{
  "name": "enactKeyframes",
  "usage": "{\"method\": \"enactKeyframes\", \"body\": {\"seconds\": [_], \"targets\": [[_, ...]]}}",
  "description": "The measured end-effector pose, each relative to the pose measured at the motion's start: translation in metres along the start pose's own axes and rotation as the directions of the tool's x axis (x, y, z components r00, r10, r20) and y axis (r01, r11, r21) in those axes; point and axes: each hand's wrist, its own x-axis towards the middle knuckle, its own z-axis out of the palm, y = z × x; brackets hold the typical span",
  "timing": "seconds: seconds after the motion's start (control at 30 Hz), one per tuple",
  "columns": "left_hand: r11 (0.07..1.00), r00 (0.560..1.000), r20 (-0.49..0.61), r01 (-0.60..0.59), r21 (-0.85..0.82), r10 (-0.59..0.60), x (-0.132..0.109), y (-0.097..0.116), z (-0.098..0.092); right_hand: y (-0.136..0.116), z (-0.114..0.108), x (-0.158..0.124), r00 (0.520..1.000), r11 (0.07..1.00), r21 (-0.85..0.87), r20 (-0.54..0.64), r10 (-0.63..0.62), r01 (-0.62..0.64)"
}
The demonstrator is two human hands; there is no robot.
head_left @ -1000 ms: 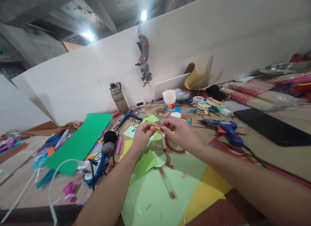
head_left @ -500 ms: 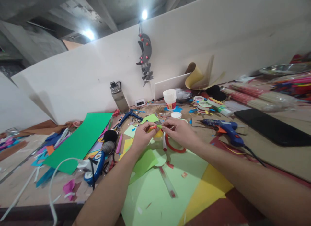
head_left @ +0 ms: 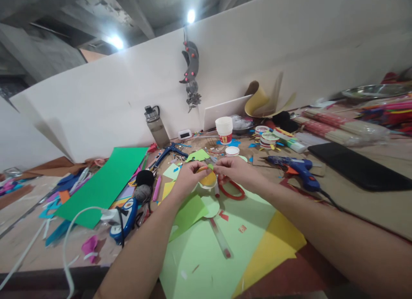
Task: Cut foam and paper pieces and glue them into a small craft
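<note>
Fingers of my left hand [head_left: 190,177] are closed on the rim of a small round yellow piece [head_left: 208,179] with an orange edge. My right hand [head_left: 234,170] pinches a small green scrap [head_left: 210,166] at the top of that piece. Red-handled scissors [head_left: 236,191] lie just below my right hand. Beneath both hands is a light green sheet [head_left: 206,256], with a pale green round cutout [head_left: 210,206] and a clear pen [head_left: 220,237] on it.
A green sheet [head_left: 103,183], yarn balls [head_left: 144,179] and a bottle [head_left: 156,126] stand or lie to the left. Paper cups [head_left: 224,129] are behind the hands. A blue glue gun [head_left: 304,172] and a black case [head_left: 357,167] lie right.
The yellow round piece now shows more of its face between my hands. Both hands remain close together, and the view has shifted slightly.
</note>
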Motion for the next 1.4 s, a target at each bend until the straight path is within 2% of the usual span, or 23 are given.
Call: {"method": "enactKeyframes", "body": {"seconds": [0.2, 0.37, 0.53, 0.83, 1.0, 1.1, 1.2, 1.3, 1.4], "targets": [[0.996, 0.999, -0.044, 0.029, -0.084, -0.033, 0.004, -0.009, 0.002, -0.003, 0.002, -0.001, 0.999, 0.993, 0.111, 0.017, 0.034, -0.035], [0.998, 0.995, -0.088, 0.041, -0.043, -0.044, 0.003, -0.012, 0.005, -0.004, 0.005, -0.004, 0.998, 0.988, 0.145, 0.036, 0.053, -0.058], [0.998, 0.997, -0.057, 0.054, -0.034, -0.056, 0.000, -0.006, 0.009, 0.001, 0.005, -0.001, 0.999, 1.000, 0.027, -0.048, 0.013, -0.012], [0.977, 0.988, 0.022, 0.154, -0.149, -0.153, 0.001, -0.011, 0.009, 0.005, 0.002, 0.003, 0.987, 0.984, 0.131, -0.084, 0.136, -0.124], [0.957, 0.971, 0.028, 0.239, -0.164, -0.237, -0.002, -0.008, 0.012, 0.002, 0.004, 0.004, 0.976, 0.969, 0.178, -0.107, 0.191, -0.170], [0.930, 0.957, 0.011, 0.285, -0.232, -0.290, -0.002, -0.006, 0.011, 0.000, 0.002, 0.004, 0.970, 0.972, 0.180, -0.158, 0.183, -0.154], [0.895, 0.939, -0.065, 0.300, -0.330, -0.339, 0.000, -0.004, 0.008, -0.002, 0.000, 0.004, 0.968, 0.980, 0.153, -0.196, 0.157, -0.128], [0.874, 0.924, -0.104, 0.305, -0.378, -0.368, 0.002, -0.004, 0.005, -0.003, -0.001, 0.003, 0.974, 0.988, 0.108, -0.189, 0.128, -0.108], [0.889, 0.938, -0.087, 0.285, -0.359, -0.336, 0.002, -0.005, 0.005, -0.006, 0.001, 0.000, 0.983, 0.993, 0.092, -0.159, 0.093, -0.079]]}}
